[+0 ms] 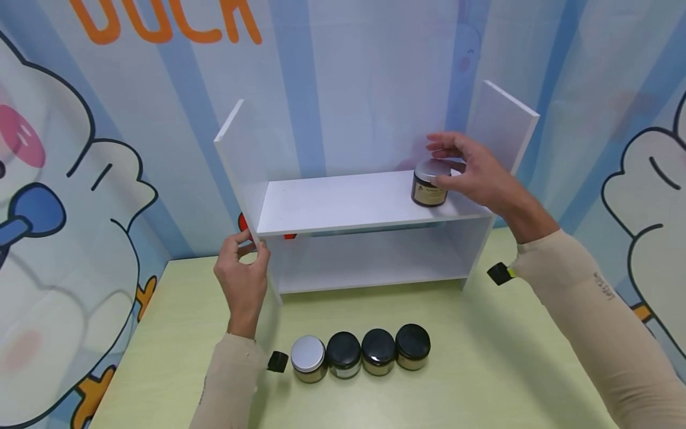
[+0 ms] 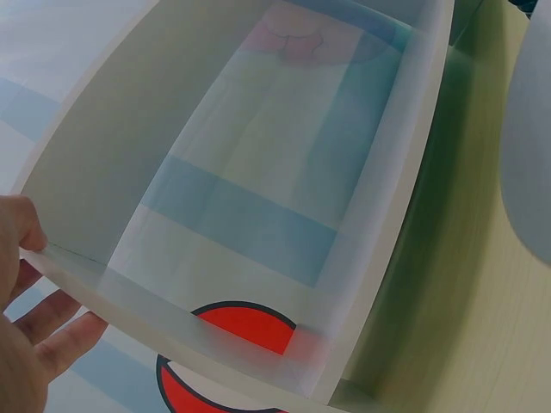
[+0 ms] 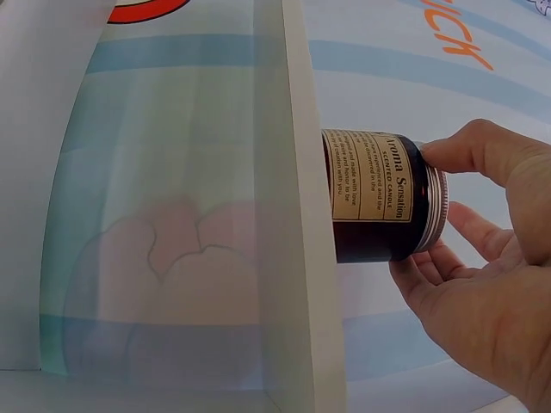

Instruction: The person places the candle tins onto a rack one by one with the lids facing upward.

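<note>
At the right end of the upper board of a white shelf, a scented candle jar stands upright with its base at the board. My right hand grips the jar around its silver lid, thumb on one side and fingers on the other. In the right wrist view, the dark candle jar shows a tan "Aroma Sensation" label. My left hand pinches the edge of the shelf's left side panel, level with the upper board. The left wrist view shows the fingers of that left hand behind the panel.
Several similar jars stand in a row on the pale table before the shelf: a silver-lidded jar at the left, then black-lidded jars. A printed cartoon backdrop hangs behind. The right side panel rises beside my right hand.
</note>
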